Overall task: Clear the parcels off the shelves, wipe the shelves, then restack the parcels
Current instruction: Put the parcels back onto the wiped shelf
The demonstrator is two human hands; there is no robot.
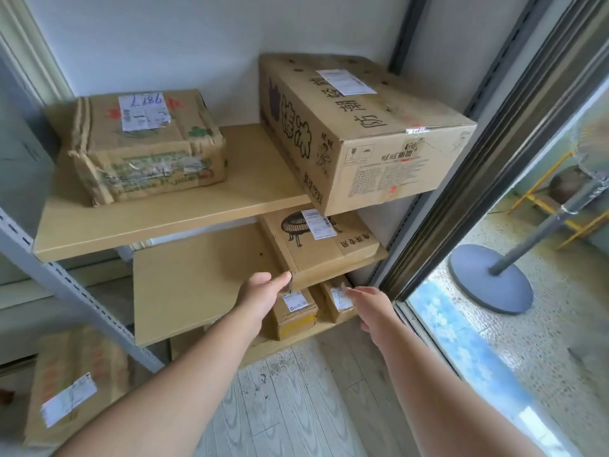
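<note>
Left hand (pixel 263 291): fingers straight, thumb tip touching the near corner of the fan box (pixel 316 249), holding nothing.
Right hand (pixel 369 305): open (blurred), reaching over a small parcel (pixel 339 300) at lower centre.
Middle shelf (pixel 191 282): fan box at its right end.
Top shelf (pixel 171 216): two boxes.

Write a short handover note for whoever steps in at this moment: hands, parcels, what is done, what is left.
Left hand: open, fingers at the front corner of the middle-shelf box. Right hand: open, reaching toward the two small boxes on the bottom shelf.
Top shelf: a worn box and a large box.
One parcel lies on the floor at left.
Done: not clear from this view. Left: cannot tell which stage this is.
</note>
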